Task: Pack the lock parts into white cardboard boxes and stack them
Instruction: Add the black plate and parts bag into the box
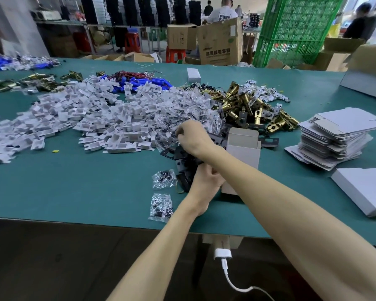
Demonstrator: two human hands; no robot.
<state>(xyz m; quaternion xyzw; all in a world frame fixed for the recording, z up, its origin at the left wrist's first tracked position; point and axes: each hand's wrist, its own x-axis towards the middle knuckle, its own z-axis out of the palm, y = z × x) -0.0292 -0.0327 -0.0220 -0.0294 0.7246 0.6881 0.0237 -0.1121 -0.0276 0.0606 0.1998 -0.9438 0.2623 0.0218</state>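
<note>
Heaps cover the desk [74, 187]. White plastic inserts [91, 122] lie on the left, with blue parts [143, 85] behind them. Clear screw bags [182, 111] fill the middle, and brass latches [248, 105] sit just to their right. A stack of flat box blanks [334, 140] rises near the right edge. Two loose bags [161, 206] lie near the front edge, just left of the black plates [180, 155].

The open white cardboard box [243, 146] stands between those plates and the blanks, flap up. Our right forearm crosses in front of it and hides its lower part.

The desk top is green. Beyond it we see a brown carton [221, 40], tall green crates [295, 29] and blurred people at the back.

Our left grip [206, 181] curls its fingers around the black plates, touching the box side. Our right grip [193, 137] reaches across above it to the edge of the screw-bag heap, knuckles up and fingers curled under. We cannot tell whether it is grasping anything.
</note>
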